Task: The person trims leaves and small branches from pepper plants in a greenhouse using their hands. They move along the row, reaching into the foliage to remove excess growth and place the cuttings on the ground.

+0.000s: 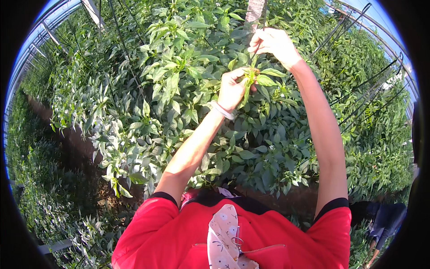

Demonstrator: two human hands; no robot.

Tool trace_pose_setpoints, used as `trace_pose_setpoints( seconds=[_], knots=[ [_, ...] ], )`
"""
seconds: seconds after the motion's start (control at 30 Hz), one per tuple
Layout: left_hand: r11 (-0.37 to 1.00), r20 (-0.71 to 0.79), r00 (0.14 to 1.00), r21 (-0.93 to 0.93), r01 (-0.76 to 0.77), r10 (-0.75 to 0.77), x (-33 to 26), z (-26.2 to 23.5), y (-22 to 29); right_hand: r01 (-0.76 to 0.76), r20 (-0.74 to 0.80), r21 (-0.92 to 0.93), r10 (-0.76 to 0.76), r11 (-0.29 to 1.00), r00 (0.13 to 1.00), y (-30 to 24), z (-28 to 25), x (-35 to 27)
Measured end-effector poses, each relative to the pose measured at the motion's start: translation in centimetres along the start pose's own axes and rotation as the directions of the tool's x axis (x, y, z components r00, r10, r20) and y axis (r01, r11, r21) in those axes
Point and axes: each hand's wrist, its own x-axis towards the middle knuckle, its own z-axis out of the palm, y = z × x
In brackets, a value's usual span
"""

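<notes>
My left hand (232, 88), with a pale band at its wrist, is closed around a leafy green plant stem (247, 88) near the top of a bushy plant. Slightly higher and to the right, my right hand (277, 46) pinches a thin dark string (255, 53) that runs upward from the stem. Bright green leaves (267, 80) stick out just right of my left fingers. Where the string meets the stem, the detail is too small to make out.
Dense pepper-like foliage (170, 85) with small white flowers surrounds both hands. A pale post (255, 14) rises behind them. More dark strings (371, 85) slant at the right. A bare soil path (74, 150) lies left. Another person's dark clothing (389, 218) shows at the lower right.
</notes>
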Motion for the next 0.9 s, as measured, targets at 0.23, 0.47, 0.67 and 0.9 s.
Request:
trace_pose_setpoints(
  seconds=[0.23, 0.47, 0.67, 0.9],
  knots=[
    [0.987, -0.189, 0.982, -0.153, -0.04, 0.011, 1.6, -1.5, 1.0, -0.05, -0.021, 0.04, 0.051, 0.998, 0.998, 1.4, 2.1, -1.0],
    [0.988, -0.323, 0.942, -0.089, -0.123, 0.088, 3.5, -1.3, 0.6, 0.111, -0.015, -0.473, -0.134, 0.874, 0.991, -2.4, 2.8, -2.9],
    [0.998, -0.237, 0.971, 0.057, 0.011, 0.003, 3.0, 0.9, 2.7, 0.277, 0.021, -0.541, -0.317, 0.794, 0.948, -3.9, 2.6, -3.4],
    [0.963, 0.015, 0.998, 0.266, 0.048, -0.054, 2.1, -1.0, 3.7, 0.331, 0.211, -0.678, -0.258, 0.656, 0.943, -5.5, 1.0, 0.2]
  ],
)
